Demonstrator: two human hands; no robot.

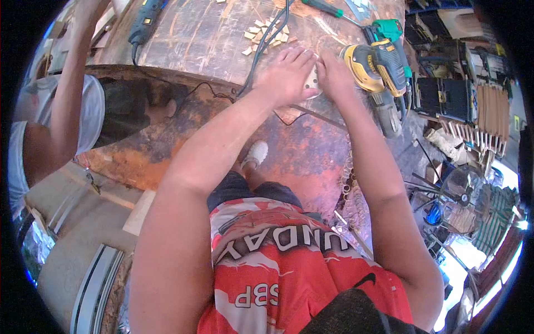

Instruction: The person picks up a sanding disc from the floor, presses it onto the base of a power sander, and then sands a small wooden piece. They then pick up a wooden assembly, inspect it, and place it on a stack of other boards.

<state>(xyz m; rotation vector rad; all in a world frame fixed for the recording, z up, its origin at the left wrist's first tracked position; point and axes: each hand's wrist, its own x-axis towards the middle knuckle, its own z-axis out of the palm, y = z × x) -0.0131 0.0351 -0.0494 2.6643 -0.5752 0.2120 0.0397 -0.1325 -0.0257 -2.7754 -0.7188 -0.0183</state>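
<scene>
At the near edge of the workbench both my hands are on a pale sanding disc (pixel 311 79) with dark round holes. My left hand (pixel 288 75) lies over its left side, fingers stretched out flat and thumb apart near the close edge. My right hand (pixel 335 78) is closed at the disc's right edge, with some of its fingers hidden. Most of the disc is covered by the hands. Just right of my right hand, a yellow and black sander (pixel 371 65) rests on the bench.
Small wooden chips (pixel 266 34) lie on the workbench (pixel 192 42) beside a black cable (pixel 260 53). A green-handled screwdriver (pixel 325 6) and a blue power tool (pixel 146 22) are farther back. Another person's arm (pixel 69 106) reaches in at left. A fan (pixel 463 189) stands at right.
</scene>
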